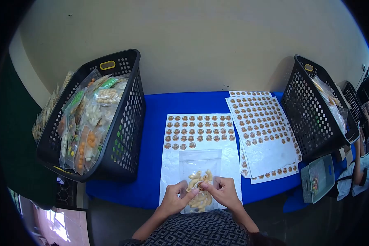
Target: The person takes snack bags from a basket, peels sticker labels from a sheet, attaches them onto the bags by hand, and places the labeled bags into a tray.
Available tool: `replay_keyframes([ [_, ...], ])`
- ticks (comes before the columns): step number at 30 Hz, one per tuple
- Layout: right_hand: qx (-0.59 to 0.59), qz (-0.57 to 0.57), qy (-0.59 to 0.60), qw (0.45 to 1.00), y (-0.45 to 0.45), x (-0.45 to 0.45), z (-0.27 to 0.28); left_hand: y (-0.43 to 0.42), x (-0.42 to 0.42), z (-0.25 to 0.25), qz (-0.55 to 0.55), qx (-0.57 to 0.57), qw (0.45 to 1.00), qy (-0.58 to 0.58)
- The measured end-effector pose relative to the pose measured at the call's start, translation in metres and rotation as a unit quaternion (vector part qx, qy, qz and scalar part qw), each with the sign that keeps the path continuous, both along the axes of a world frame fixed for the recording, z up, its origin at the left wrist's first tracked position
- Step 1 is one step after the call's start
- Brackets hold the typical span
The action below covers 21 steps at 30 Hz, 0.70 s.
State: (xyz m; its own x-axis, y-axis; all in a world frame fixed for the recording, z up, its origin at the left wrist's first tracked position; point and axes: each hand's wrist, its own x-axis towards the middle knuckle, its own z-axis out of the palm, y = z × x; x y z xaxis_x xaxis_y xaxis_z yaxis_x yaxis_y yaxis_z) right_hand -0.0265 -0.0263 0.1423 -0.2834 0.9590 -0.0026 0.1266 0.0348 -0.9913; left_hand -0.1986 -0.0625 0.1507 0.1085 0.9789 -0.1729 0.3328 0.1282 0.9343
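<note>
A clear zip pouch (201,159) of pale, curved, macaroni-like snacks lies over the lower part of a sticker sheet (199,131), close to my body. My left hand (177,198) grips the pouch's left side, its thumb reaching to the middle. From the right, my right hand (224,192) holds the other side, with the thumb pressed on a round brown-and-white sticker (200,185) on the pouch front. Both thumbs meet near this sticker and partly cover it. The fingers behind the pouch are hidden. Several rows of round stickers remain on the sheet's upper half.
At left stands a black basket (129,119) full of packed snack pouches (86,119). More sticker sheets (266,135) overlap on the blue tablecloth (184,100) at right. Beyond them are another black basket (307,110), a translucent bin (318,178) and another person's arm (358,164).
</note>
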Motion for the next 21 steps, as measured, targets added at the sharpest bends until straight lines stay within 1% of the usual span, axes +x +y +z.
replay_keyframes([
  [1,0.000,0.009,-0.026,1.000,0.000,0.001,-0.003,-0.001,0.000,-0.002,0.015,0.042,0.999,-0.004],
  [2,-0.001,0.018,-0.052,0.998,0.000,0.002,-0.004,-0.002,0.000,-0.001,0.014,0.042,0.999,-0.003],
  [3,-0.001,0.018,-0.051,0.999,-0.001,0.002,-0.001,-0.002,0.000,-0.001,0.011,0.037,0.999,-0.001],
  [5,-0.038,0.047,-0.011,0.998,-0.003,0.001,0.008,-0.002,0.000,0.002,0.008,0.032,0.999,0.001],
  [6,-0.039,0.046,-0.011,0.998,-0.004,0.002,0.008,-0.002,0.002,0.004,0.014,0.056,0.998,0.002],
  [7,-0.017,0.063,-0.021,0.998,-0.005,0.003,0.007,-0.001,0.003,0.005,0.020,0.081,0.996,0.003],
  [9,0.004,0.080,-0.031,0.996,-0.006,0.003,0.008,-0.001,0.002,0.007,0.013,0.066,0.998,0.019],
  [10,0.034,0.087,-0.018,0.995,-0.006,0.003,0.009,-0.001,0.002,0.008,0.006,0.052,0.998,0.035],
  [11,0.064,0.094,-0.006,0.993,-0.007,0.003,0.009,-0.001,0.002,0.009,0.006,0.051,0.998,0.035],
  [14,0.095,0.102,-0.016,0.990,-0.006,0.003,0.010,-0.002,0.003,0.004,0.002,0.067,0.997,0.036],
  [16,0.103,0.091,-0.007,0.990,-0.007,0.000,0.009,-0.002,0.003,-0.009,-0.004,0.138,0.987,0.083],
  [17,0.111,0.080,0.001,0.991,-0.007,-0.001,0.009,-0.002,0.005,-0.009,-0.004,0.138,0.987,0.083],
  [19,0.093,0.082,-0.001,0.992,-0.006,0.001,0.001,-0.002,0.010,-0.007,0.024,0.113,0.993,0.004],
  [20,0.075,0.084,-0.003,0.994,-0.006,0.002,-0.001,-0.002,0.009,-0.007,0.023,0.112,0.993,0.004],
  [21,0.074,0.084,-0.003,0.994,-0.005,0.002,0.001,-0.001,0.006,-0.006,-0.003,0.088,0.995,0.037],
])
